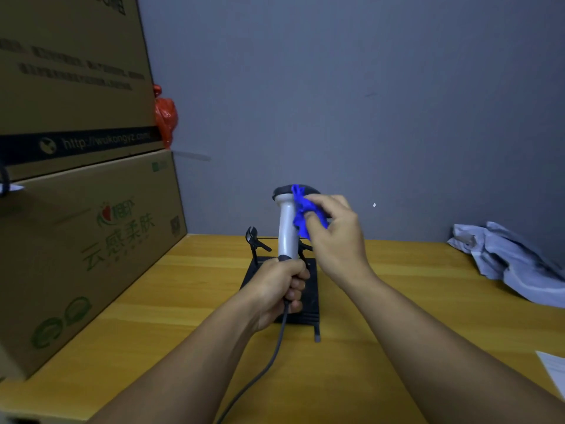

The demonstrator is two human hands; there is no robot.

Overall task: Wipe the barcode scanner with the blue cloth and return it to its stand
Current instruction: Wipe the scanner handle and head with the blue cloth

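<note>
A grey and white barcode scanner (286, 228) stands upright above the table, its dark head at the top. My left hand (282, 289) grips the bottom of its handle, and a grey cable (275, 347) hangs down from there. My right hand (334, 234) holds a bunched blue cloth (301, 209) pressed against the right side of the scanner's head and upper handle. Behind and below the scanner sits the black stand (308, 289), a flat base with a forked black holder (253, 240) at its far left. My hands hide part of the stand.
Two large stacked cardboard boxes (79, 228) wall off the left side of the yellow wooden table (189, 301). A red plastic bag (165, 117) peeks out behind them. Crumpled grey packaging (513, 261) lies at the right, and a white paper (553, 374) at the right edge.
</note>
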